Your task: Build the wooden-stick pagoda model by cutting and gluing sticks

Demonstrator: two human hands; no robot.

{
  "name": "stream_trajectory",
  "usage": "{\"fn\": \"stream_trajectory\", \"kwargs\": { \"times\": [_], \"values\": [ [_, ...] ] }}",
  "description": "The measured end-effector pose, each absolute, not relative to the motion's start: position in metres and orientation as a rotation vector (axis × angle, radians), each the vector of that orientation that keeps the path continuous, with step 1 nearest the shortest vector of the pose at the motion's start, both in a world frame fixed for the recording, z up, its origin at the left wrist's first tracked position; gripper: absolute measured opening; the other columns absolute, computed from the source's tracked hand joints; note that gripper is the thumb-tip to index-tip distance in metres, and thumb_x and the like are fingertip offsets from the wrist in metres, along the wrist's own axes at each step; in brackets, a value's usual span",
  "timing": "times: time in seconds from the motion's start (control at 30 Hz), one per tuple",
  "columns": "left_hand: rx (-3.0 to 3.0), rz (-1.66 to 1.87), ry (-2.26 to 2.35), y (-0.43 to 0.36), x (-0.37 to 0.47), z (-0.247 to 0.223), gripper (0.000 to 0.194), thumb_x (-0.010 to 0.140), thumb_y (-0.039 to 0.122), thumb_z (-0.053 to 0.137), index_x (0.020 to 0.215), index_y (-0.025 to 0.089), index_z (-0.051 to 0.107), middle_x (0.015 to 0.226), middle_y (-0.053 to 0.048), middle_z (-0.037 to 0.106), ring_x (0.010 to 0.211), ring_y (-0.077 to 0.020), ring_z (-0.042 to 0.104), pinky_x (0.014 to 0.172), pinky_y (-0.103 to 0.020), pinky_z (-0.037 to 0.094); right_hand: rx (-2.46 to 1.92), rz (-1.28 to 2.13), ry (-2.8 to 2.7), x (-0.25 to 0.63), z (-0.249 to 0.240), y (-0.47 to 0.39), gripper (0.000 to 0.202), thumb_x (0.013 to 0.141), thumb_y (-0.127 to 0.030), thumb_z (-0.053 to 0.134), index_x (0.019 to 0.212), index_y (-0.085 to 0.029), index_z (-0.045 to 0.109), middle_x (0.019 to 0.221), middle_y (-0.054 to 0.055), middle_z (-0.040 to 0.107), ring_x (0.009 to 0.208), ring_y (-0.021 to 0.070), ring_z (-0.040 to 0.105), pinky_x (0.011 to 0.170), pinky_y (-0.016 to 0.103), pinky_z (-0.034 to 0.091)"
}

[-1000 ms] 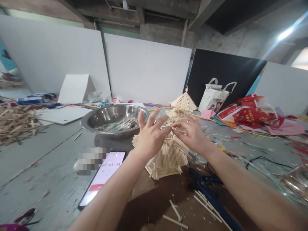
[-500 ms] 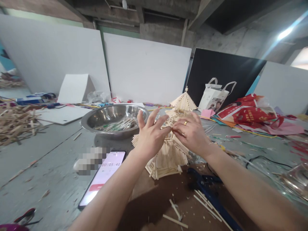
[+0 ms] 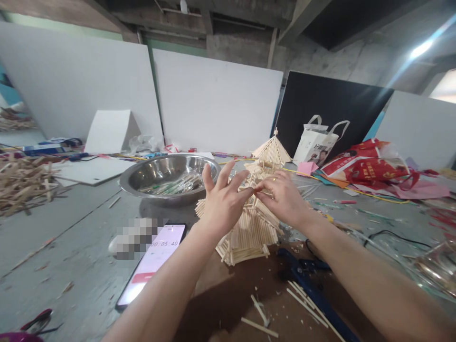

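A model pagoda of thin wooden sticks (image 3: 252, 228) stands in front of me, with a pointed roof at its top. My left hand (image 3: 224, 202) is at the model's upper left side, its thumb and forefinger pinched together and the other fingers raised and spread. Facing it, my right hand (image 3: 285, 197), with a ring on one finger, has its fingertips pinched at the middle tier. Both hands' fingertips nearly meet there. Whatever is between them is too small and too hidden to make out. My hands cover part of the middle tiers.
A steel basin (image 3: 130, 183) with plastic-wrapped items stands behind my left hand. Left of my forearm lie a phone (image 3: 156, 261) and a blurred-out object (image 3: 131, 240). A blue tool (image 3: 317, 299) and loose sticks (image 3: 308, 304) lie on the brown board (image 3: 213, 304). Bags (image 3: 366, 164) are at back right.
My right hand has turned slightly and its fingers have lowered and drawn in a little. My left hand, the model and the things around have hardly moved.
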State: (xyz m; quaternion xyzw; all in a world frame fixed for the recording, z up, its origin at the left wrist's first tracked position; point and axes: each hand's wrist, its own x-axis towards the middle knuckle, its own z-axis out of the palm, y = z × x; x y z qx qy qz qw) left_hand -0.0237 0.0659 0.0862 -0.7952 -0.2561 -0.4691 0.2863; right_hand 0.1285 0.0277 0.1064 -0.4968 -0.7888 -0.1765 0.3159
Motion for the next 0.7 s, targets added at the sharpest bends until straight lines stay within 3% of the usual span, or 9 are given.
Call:
{"fn": "stream_trajectory", "kwargs": {
  "times": [0.33,0.53,0.7],
  "values": [
    [-2.133,-1.255,-0.696,0.0676,-0.0239,0.0849,0.011,0.073,0.019,0.054,0.068,0.028,0.059,0.104,0.003,0.055,0.115,-0.0224,0.031,0.097,-0.051,0.001,-1.282,-0.356,-2.059,0.1322,0.1058,0.0285,0.008,0.074,-0.024,0.054,0.076,-0.019,0.061,0.078,0.001,0.065,0.081,0.0167,0.055,0.080,0.036,0.032],
    [-2.185,-1.218,-0.738,0.0659,-0.0254,0.0854,0.012,0.072,0.018,0.054,0.071,0.029,0.059,0.107,0.002,0.054,0.115,-0.0238,0.031,0.096,-0.054,0.002,-1.299,-0.317,-2.112,0.1367,0.1059,0.0248,0.021,0.070,-0.033,0.059,0.087,-0.022,0.060,0.090,0.001,0.064,0.093,0.0195,0.052,0.087,0.042,0.026],
    [-2.191,-1.214,-0.729,0.0648,-0.0256,0.0866,0.012,0.071,0.017,0.055,0.069,0.028,0.060,0.107,0.001,0.053,0.116,-0.0243,0.030,0.096,-0.054,0.002,-1.308,-0.317,-2.084,0.1348,0.1058,0.0240,0.016,0.075,-0.031,0.053,0.085,-0.021,0.060,0.089,0.001,0.065,0.091,0.0185,0.052,0.085,0.041,0.028]
  ]
}}
